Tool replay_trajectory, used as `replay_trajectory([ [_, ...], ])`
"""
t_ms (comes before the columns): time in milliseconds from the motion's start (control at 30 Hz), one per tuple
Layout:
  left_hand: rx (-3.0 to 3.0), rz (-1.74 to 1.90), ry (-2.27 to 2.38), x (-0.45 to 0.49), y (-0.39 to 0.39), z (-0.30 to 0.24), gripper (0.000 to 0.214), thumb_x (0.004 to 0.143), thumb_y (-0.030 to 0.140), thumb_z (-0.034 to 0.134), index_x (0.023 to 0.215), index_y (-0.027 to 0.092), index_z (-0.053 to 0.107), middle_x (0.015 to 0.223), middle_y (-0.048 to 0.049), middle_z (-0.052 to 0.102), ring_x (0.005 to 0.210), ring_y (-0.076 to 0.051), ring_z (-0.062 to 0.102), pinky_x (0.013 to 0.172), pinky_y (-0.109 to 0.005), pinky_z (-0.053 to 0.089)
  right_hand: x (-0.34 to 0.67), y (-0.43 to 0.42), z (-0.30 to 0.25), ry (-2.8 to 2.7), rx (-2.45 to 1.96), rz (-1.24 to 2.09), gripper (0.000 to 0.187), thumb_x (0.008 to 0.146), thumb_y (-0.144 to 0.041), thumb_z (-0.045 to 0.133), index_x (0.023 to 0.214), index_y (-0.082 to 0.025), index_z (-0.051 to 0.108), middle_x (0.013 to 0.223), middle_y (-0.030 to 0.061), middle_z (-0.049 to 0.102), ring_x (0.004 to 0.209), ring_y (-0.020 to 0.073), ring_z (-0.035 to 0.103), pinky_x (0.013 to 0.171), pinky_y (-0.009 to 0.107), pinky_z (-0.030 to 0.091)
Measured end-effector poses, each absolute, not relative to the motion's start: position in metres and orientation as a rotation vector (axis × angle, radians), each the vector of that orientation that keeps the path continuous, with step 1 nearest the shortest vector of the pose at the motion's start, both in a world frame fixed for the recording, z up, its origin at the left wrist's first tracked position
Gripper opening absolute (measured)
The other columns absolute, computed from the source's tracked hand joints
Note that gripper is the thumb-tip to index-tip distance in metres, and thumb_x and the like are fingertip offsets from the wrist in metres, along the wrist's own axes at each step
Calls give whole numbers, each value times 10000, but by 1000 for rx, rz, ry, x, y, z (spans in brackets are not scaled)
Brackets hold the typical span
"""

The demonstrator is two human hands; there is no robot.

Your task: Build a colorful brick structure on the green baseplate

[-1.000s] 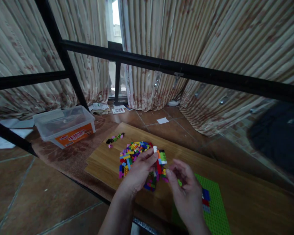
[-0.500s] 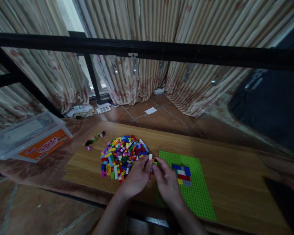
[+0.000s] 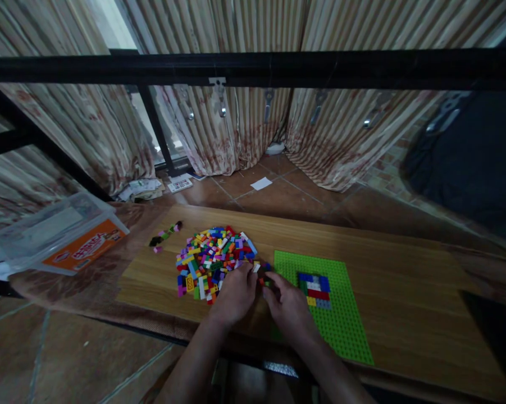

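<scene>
My left hand (image 3: 236,293) is closed, its thumb and fingertips pinching a small white toy brick (image 3: 256,267) at the right edge of the loose brick pile (image 3: 214,255). Facing it, a short way off, my right hand (image 3: 292,307) has curled fingers, the thumb and forefinger close together. Whatever lies between those fingertips is too small and dark to name. A few orange and dark bricks (image 3: 261,281) show in the gap between the hands. Just right of my right hand lies a green baseplate (image 3: 347,314), with a block of blue, white, red, yellow and grey bricks (image 3: 318,294) on it.
The wooden board (image 3: 404,303) carries all of this. Several dark, green and pink pieces (image 3: 164,237) lie at its far left. A clear plastic box (image 3: 73,233) with an orange label stands beyond the left end. A black rail (image 3: 253,68) crosses in front of curtains (image 3: 253,129).
The white brick, upright between the hands before, now tilts in my left fingers. My right fingertips have drawn slightly away from it. The view has shifted a little.
</scene>
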State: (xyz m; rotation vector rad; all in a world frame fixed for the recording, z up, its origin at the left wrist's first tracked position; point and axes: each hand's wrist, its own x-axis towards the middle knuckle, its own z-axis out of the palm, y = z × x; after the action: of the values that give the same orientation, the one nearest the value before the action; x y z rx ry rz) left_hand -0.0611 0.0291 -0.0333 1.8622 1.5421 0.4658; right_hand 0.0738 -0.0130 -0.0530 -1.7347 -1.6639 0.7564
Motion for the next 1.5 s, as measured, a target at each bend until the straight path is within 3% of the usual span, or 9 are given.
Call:
replay_trajectory([
  [100,1951,444,1626,-60,27,-34,179,899,220,446,994,168,590,950,-101,668,877,-219,638,779,-308,452,72,-14,-53,-1723,-1752,660,373,845,-213,499,1196,-150,611,1137,114,689,1005,242,657,900,373,492],
  [300,2010,429,1713,-61,25,-34,358,818,164,548,1175,166,577,1138,-124,623,1001,-245,622,888,-345,467,69,-14,-53,-1747,-1757,585,388,834,-204,516,1212,-174,599,1057,89,709,897,215,675,819,343,521],
  [567,1985,593,1585,-73,25,-28,431,775,52,503,1164,203,609,1169,-83,631,1029,-202,615,924,-316,475,68,-10,-55,-1705,-1763,608,388,756,-172,580,1138,-124,628,922,94,699,791,208,662,759,326,520],
  [700,1971,656,1548,-81,28,-23,520,740,-22,434,1170,206,616,1182,-70,640,1081,-185,602,978,-309,445,72,-12,-54,-1680,-1721,657,374,760,-170,556,1123,-142,641,918,85,691,763,199,645,748,333,513],
  [767,1911,694,1579,-82,28,-19,457,777,17,437,1150,199,629,1165,-72,655,1082,-192,604,985,-320,437,76,-12,-53,-1613,-1713,701,342,778,-205,554,1102,-163,655,900,77,692,752,198,642,744,342,511],
  [900,1668,793,1441,-75,25,-14,241,890,248,464,1032,191,650,995,-50,697,893,-174,645,816,-274,486,78,-10,-50,-1302,-1547,995,311,794,-333,606,1065,-193,668,960,75,708,861,209,661,797,354,523],
  [1033,1425,838,1167,-63,20,-15,222,882,347,497,823,165,609,748,-1,641,668,-128,587,589,-208,437,74,-9,-46,-1018,-1319,1229,340,740,-415,689,1006,-203,683,896,47,717,802,203,666,739,352,550],
  [1300,1448,791,1117,-62,16,-16,153,816,289,561,813,163,647,731,-18,651,685,-152,580,621,-234,429,77,-6,-37,-975,-1405,1266,444,727,-529,687,1019,-196,692,836,48,704,608,148,598,528,259,489],
  [1500,1513,804,1115,-55,12,-19,93,791,212,561,846,161,617,759,-23,657,678,-151,589,604,-238,417,79,-4,-35,-933,-1395,1251,383,648,-501,757,881,-198,729,664,-6,644,533,104,497,470,211,389],
])
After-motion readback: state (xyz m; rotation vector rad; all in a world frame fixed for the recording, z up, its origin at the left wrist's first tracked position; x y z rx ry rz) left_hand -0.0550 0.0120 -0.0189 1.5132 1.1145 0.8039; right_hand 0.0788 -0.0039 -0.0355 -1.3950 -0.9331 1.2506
